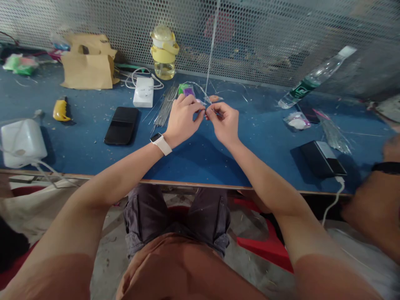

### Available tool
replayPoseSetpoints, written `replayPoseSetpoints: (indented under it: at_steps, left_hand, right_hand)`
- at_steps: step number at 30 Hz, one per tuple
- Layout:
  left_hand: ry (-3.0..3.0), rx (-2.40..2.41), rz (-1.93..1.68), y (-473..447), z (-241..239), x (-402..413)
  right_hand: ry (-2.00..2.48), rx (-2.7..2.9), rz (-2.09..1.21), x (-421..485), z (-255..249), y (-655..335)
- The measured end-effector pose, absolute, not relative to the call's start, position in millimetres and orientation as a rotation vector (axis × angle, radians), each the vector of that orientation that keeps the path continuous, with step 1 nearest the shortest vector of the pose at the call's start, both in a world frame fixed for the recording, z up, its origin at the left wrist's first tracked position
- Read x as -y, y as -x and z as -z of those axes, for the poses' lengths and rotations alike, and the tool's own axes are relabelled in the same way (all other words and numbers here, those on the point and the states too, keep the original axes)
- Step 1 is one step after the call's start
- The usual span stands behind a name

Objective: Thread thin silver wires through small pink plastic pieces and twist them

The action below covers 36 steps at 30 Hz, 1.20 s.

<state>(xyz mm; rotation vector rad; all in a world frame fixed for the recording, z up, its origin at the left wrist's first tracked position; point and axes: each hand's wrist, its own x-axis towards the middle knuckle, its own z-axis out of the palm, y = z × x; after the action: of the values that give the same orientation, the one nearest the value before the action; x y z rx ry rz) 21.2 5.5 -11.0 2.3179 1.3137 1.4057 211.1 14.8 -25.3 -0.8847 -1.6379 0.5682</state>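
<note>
My left hand [185, 118], with a white-banded watch [161, 143] on its wrist, is closed in a pinch above the table. My right hand [225, 121] pinches close beside it, the fingertips of both almost meeting. Between them is a thin silvery wire [200, 86], which arches up behind the fingers; its exact ends are hidden. A bundle of thin grey wires [164, 109] lies left of my left hand. Just behind that hand are a green packet [181, 88] and a purple packet [188, 91], partly covered by it.
On the blue table [200, 166] lie a black phone [121, 125], a white charger [143, 91], a yellow cutter [61, 111] and a black power bank [321, 159]. A yellow-lidded bottle [164, 54] and a leaning water bottle [312, 81] stand near the mesh panel [265, 33]. Another person's arm [375, 204] is at right.
</note>
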Motion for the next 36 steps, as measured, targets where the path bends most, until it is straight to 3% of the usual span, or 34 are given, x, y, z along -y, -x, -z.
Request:
replayPoseSetpoints:
  at_steps: [17, 36]
  left_hand:
    - [-1.968, -1.099, -1.434, -21.5, 14.7, -10.4]
    - [-1.903, -1.024, -1.367, -21.9, 13.5, -7.6]
  right_hand:
    - [0.827, 1.668, -0.806, -25.8, 26.5, -220.0]
    - [0.891, 1.631, -0.618, -12.3, 15.2, -217.1]
